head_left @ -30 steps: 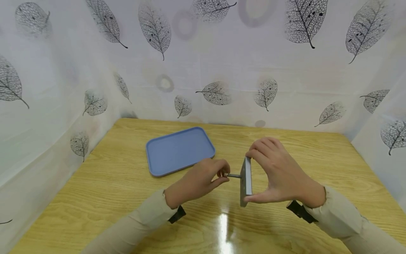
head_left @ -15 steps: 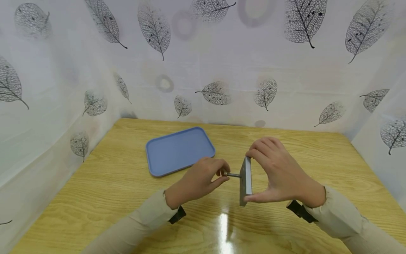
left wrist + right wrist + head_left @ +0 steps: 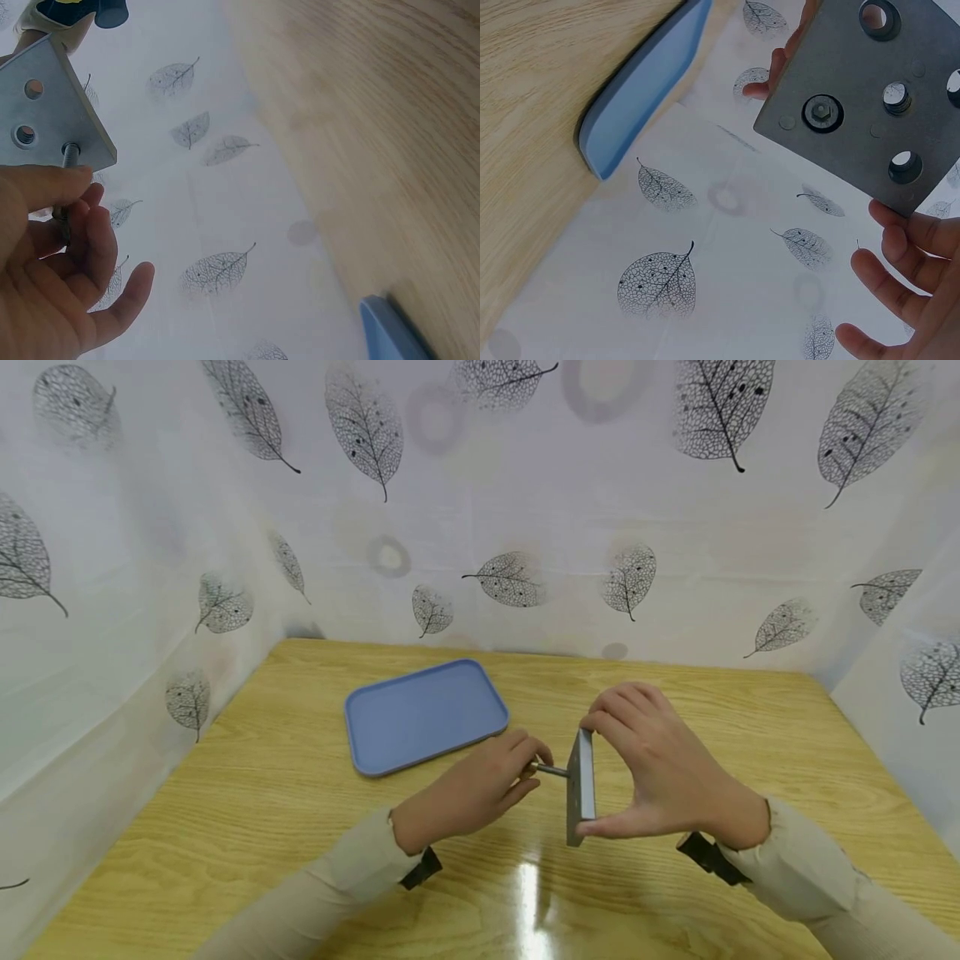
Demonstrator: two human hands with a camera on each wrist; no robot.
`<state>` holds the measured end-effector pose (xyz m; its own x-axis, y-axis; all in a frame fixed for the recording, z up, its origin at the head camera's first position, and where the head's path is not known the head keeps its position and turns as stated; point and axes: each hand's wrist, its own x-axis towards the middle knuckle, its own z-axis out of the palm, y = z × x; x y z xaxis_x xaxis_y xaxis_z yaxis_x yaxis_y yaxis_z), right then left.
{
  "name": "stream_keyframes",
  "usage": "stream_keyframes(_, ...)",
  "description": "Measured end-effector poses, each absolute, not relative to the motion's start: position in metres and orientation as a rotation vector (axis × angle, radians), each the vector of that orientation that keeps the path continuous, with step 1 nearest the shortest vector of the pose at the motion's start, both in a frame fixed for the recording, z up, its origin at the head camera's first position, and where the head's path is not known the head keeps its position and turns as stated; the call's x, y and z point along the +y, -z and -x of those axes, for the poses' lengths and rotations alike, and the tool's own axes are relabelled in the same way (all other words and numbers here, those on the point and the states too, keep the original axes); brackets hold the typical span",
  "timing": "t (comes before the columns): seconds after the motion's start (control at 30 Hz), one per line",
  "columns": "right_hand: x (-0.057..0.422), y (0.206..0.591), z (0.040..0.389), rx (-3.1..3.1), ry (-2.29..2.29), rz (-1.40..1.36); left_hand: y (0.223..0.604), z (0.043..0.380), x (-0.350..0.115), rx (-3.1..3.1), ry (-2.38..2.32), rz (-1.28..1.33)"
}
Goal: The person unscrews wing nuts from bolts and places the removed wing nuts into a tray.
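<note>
My right hand (image 3: 663,764) holds a square grey metal plate (image 3: 581,789) upright by opposite edges, thumb below and fingers above. Several holes pierce the plate, as the right wrist view shows. A bolt (image 3: 553,769) passes through one of them, its socket head (image 3: 822,112) sitting in a recess on the right-hand side. On the other side its threaded shank (image 3: 70,155) sticks out. The curled fingers and thumb of my left hand (image 3: 476,785) are at the bolt's free end. A small brass-coloured bit shows there, mostly covered by the fingers; its kind is unclear.
A blue rectangular tray (image 3: 427,717) lies on the wood-grain table (image 3: 247,827), behind and left of the hands. White curtains (image 3: 510,493) with a leaf print stand at the back and both sides. Each wrist carries a black strap.
My left fingers have shifted slightly up and to the right around the end of the bolt. The plate and my right hand stay nearly still.
</note>
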<state>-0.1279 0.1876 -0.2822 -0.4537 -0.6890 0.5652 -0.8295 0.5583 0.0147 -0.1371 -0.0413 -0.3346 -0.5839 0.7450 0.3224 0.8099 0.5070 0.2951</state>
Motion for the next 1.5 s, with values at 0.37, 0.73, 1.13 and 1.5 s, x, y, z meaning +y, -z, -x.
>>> stream_keyframes(0.37, 0.1878, 0.2823, 0.1288, -2.274, -0.348, -1.226, 0.336, 0.1365, -0.0436, -2.52, 0.348, 1.301)
stream_keyframes(0.73, 0.1849, 0.2829, 0.1301, -2.192, -0.367, -1.234, 0.3324, 0.1383, -0.0425, -2.547, 0.447, 1.345)
stream_keyframes(1.13, 0.1869, 0.2811, 0.1293, -2.288, -0.35, -1.223, 0.3353, 0.1397, -0.0404, -2.599, 0.642, 1.346)
stream_keyframes(1.5, 0.186, 0.2806, 0.1299, -2.288, -0.354, -1.227, 0.3327, 0.137, -0.0383, -2.627, 0.461, 1.316)
